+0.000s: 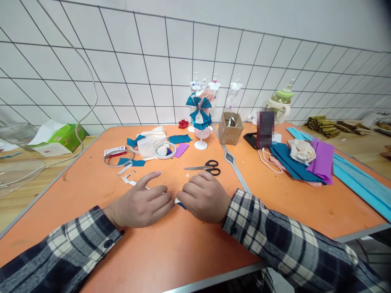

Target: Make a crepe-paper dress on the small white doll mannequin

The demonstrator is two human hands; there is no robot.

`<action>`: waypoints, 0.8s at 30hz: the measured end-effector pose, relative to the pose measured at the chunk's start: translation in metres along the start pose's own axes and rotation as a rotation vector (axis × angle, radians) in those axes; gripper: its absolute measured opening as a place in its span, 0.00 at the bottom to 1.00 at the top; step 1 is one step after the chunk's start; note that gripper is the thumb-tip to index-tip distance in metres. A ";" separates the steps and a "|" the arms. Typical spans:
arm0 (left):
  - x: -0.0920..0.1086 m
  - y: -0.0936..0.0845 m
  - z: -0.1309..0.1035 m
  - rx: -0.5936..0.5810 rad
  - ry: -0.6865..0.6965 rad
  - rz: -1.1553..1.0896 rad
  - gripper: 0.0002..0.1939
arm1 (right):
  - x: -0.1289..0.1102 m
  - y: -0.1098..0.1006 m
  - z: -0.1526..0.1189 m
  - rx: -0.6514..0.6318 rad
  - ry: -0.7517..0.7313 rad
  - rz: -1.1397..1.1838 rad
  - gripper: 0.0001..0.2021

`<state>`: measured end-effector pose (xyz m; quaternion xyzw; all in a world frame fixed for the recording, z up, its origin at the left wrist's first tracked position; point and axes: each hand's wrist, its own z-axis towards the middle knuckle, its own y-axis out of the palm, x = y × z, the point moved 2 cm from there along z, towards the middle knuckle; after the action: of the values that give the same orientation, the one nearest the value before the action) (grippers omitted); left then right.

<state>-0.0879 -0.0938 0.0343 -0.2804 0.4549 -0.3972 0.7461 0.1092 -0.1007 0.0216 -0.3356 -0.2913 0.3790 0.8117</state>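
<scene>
A small piece of blue paper with a white edge point(181, 204) shows between my two hands, low over the orange table. My right hand point(203, 198) is closed, its curled fingers pinching this piece and covering most of it. On the other side, my left hand point(143, 202) has its index finger lifted while the remaining fingers curl in to the piece's white end; its thumb is hidden. Just beyond my hands lie black-handled scissors point(207, 167), blades pointing left. A doll form in a blue pleated paper dress point(200, 110) stands on a white base farther back.
Tape rolls point(156, 150) point(106, 159), a purple scrap point(182, 150) and blue scraps point(180, 139) lie at left. A cardboard box point(231, 129), a phone point(265, 128), folded coloured paper point(296, 162) and a bottle point(280, 101) occupy the right. A grey seam point(233, 167) crosses the orange table point(146, 256).
</scene>
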 end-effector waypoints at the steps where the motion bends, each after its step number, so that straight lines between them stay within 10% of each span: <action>1: 0.001 0.000 0.001 0.003 -0.007 0.001 0.10 | 0.000 0.000 0.000 -0.001 0.003 -0.002 0.12; 12: 0.001 0.006 0.000 0.018 -0.175 0.004 0.08 | -0.010 0.004 0.000 -0.003 0.075 -0.023 0.09; 24: -0.004 0.008 0.004 0.077 -0.497 -0.167 0.07 | -0.013 0.019 0.001 0.094 0.764 0.740 0.05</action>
<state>-0.0826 -0.0860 0.0318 -0.3774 0.2176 -0.3934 0.8096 0.0936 -0.1013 0.0052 -0.4932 0.1800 0.5033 0.6864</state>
